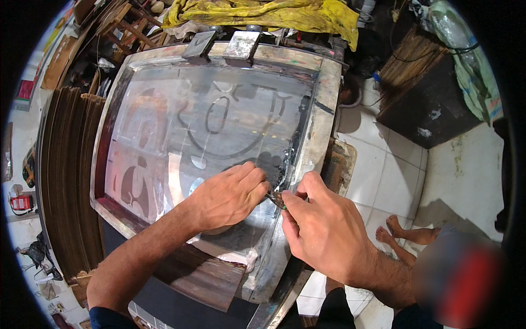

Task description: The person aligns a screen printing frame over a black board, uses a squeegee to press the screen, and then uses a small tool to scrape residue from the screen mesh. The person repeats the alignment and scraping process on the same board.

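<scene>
A wooden-framed printing screen (pixel 330 123) with taut, pale see-through mesh fills the middle of the view. Dark curved shapes and a line drawing show on the mesh. Over its right side, near the frame's edge, my two hands meet. My right hand (pixel 329 233) is closed around a small dark metal tool (pixel 276 199), mostly hidden by the fingers; its exact kind cannot be made out. The fingers of my left hand (pixel 233 194) are pressed together at the tool's tip, and what they pinch is hidden. A strip of clear tape (pixel 257 241) seems to run along the mesh edge beneath.
Two metal clamps (pixel 241 46) grip the screen's far edge, with a yellow cloth (pixel 263 15) behind. Stacked brown boards (pixel 71 175) stand at left. A dark box (pixel 427 104) is at far right. Another person's bare feet (pixel 390 230) are on the tiled floor (pixel 364 170).
</scene>
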Available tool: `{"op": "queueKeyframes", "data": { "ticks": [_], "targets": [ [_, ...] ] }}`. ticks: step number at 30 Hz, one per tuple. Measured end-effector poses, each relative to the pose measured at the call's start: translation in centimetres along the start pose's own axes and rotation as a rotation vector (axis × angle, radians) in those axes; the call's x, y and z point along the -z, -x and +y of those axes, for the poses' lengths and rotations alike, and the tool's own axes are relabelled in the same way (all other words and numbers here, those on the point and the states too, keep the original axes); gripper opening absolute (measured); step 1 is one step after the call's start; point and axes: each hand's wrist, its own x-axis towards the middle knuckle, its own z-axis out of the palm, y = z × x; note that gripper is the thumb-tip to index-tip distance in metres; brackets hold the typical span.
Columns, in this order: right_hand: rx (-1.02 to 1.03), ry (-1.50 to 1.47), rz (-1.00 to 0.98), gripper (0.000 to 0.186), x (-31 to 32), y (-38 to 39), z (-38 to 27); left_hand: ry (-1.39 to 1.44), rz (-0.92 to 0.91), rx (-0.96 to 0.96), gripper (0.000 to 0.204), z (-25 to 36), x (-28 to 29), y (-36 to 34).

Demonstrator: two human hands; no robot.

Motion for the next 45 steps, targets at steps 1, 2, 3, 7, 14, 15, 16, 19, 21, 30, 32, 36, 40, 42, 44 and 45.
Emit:
{"op": "queueKeyframes", "data": {
  "ticks": [1,2,3,7,14,15,16,19,21,30,32,36,40,42,44,45],
  "targets": [
    [0.000,-0.005,0.004,0.029,-0.2,-0.1,0.0,0.012,0.003,0.004,0.028,0.0,-0.1,0.0],
    [0.010,0.000,0.018,0.029,-0.3,-0.2,0.0,0.024,0.006,0.007,0.027,-0.1,-0.1,0.1],
    [0.014,-0.004,0.028,0.029,-0.5,-0.2,0.0,0.040,-0.003,0.017,0.026,-0.1,-0.2,0.1],
    [0.030,0.008,0.019,0.027,-0.7,-0.4,0.0,0.033,0.025,0.012,0.026,-0.1,-0.3,0.2],
    [0.000,0.024,-0.003,0.023,-0.8,-0.8,-0.2,0.045,0.040,0.013,0.030,-0.2,-0.5,0.2],
    [0.005,0.022,0.001,0.022,-0.8,-0.9,-0.2,0.046,0.044,0.011,0.031,-0.2,-0.5,0.2],
    [-0.006,0.015,-0.012,0.021,-0.8,-0.9,-0.2,0.049,0.046,0.011,0.031,-0.2,-0.5,0.2],
    [0.082,0.034,-0.021,0.009,-0.8,-1.1,0.0,0.064,0.052,0.015,0.032,-0.2,-0.6,0.2],
    [0.088,0.018,0.007,0.009,-0.9,-1.2,0.1,0.086,0.047,0.028,0.033,-0.2,-0.7,0.2],
    [0.094,0.019,0.061,0.008,-1.2,-1.5,0.3,0.202,0.168,0.132,0.039,0.6,-1.2,0.0],
    [0.081,0.027,0.058,0.008,-1.2,-1.4,0.2,0.232,0.196,0.145,0.040,0.8,-1.1,0.1],
    [0.062,0.047,0.035,0.008,-1.0,-1.5,0.2,0.302,0.295,0.167,0.032,1.1,-0.5,0.5],
    [0.053,0.058,0.023,0.008,-1.0,-1.7,0.2,0.336,0.263,0.147,0.031,1.1,-0.4,0.4],
    [0.061,0.053,0.032,0.008,-1.0,-1.8,0.2,0.330,0.237,0.144,0.030,1.0,-0.5,0.2],
    [0.061,0.046,0.029,0.008,-0.9,-1.8,0.2,0.290,0.246,0.123,0.030,1.0,-0.7,0.0],
    [0.057,0.043,0.019,0.009,-0.8,-1.8,0.3,0.275,0.252,0.115,0.030,1.0,-0.7,0.0]
  ]
}}
